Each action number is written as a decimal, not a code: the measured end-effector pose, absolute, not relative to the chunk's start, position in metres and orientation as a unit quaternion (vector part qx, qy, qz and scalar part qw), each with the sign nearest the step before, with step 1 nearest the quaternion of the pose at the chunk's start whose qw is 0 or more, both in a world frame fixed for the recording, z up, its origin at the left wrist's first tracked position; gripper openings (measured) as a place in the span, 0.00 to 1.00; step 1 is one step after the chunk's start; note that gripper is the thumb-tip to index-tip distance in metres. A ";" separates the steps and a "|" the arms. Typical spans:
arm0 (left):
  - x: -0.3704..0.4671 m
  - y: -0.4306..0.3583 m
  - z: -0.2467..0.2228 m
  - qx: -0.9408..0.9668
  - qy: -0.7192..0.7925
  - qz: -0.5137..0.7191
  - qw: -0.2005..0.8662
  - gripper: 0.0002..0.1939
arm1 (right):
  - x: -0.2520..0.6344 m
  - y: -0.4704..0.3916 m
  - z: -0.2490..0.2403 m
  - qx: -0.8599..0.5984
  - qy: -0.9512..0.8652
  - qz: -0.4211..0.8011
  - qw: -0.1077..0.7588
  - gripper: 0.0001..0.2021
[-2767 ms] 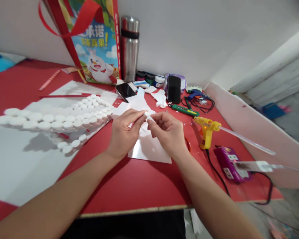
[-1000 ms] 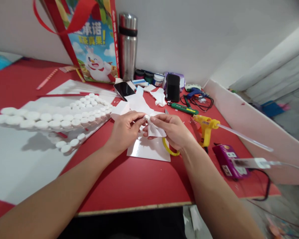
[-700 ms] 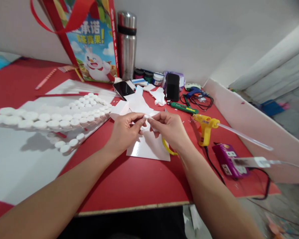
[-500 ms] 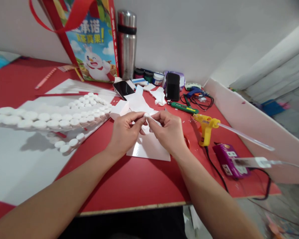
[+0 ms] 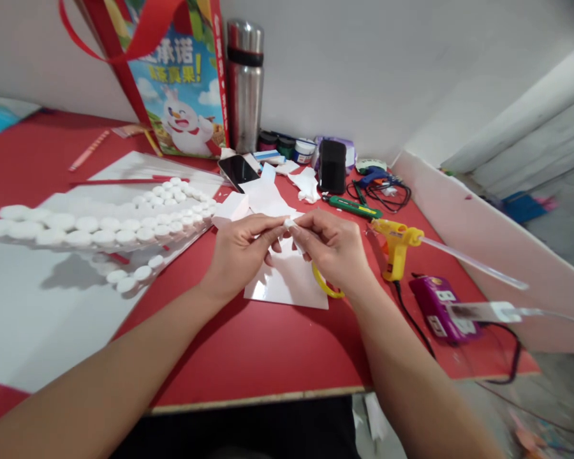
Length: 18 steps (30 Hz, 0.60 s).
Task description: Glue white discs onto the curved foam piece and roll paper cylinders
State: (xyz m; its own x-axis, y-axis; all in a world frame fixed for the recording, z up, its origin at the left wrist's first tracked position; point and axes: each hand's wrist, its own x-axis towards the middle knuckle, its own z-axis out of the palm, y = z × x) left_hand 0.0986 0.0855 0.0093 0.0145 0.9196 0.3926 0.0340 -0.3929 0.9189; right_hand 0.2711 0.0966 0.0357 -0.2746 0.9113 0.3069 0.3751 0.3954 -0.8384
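Both hands meet over the middle of the red laminate tabletop (image 5: 249, 357), fingertips pinched together on one small white paper piece (image 5: 288, 224), held just above a glossy white card sheet (image 5: 287, 284) lying flat. Left hand (image 5: 239, 252) grip: thumb and forefinger clenched on the piece from the left. Right hand (image 5: 332, 248) grip: clenched on the same piece from the right, other fingers curled under. A yellow plastic ring (image 5: 323, 287) shows under the right hand; can't tell if it's touching the hand.

Edges and room:
- Near tabletop edge runs under both forearms, pale strip along it. Bare red surface between that edge and the card sheet.
- Left: large white board (image 5: 29, 312) carrying rows of small white round discs (image 5: 105, 226), matte, raised off the board and casting a shadow. Close to the left hand, apart from it.
- Right: yellow hot glue gun (image 5: 396, 245) standing upright, clear glue stick (image 5: 473, 262) out the back, just beside the right wrist. Purple box (image 5: 440, 309) beyond it near the right edge.
- Back: stainless steel flask (image 5: 245, 86), printed shopping bag with red handles (image 5: 176, 83), black phone (image 5: 239, 171) lying flat, green utility knife (image 5: 354, 207), white paper scraps (image 5: 306, 185) against the wall.
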 end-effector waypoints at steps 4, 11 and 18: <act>0.094 0.090 0.014 0.567 0.381 0.533 0.498 0.08 | 0.276 0.100 0.035 -0.420 -0.740 0.346 0.395 0.11; 0.093 0.088 0.013 0.657 0.414 0.530 0.340 0.11 | 0.268 0.103 0.037 -0.443 -0.571 0.551 0.418 0.21; 0.092 0.089 0.015 0.672 0.415 0.528 0.313 0.11 | 0.273 0.112 0.037 -0.406 -0.418 0.726 0.365 0.13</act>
State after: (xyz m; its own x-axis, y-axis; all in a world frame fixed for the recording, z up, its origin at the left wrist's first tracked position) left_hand 0.0915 0.0893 0.0147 0.0983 0.8882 0.4488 0.2268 -0.4591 0.8590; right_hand 0.2732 0.1123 0.0374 -0.4038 0.8692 -0.2853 -0.1903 -0.3848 -0.9032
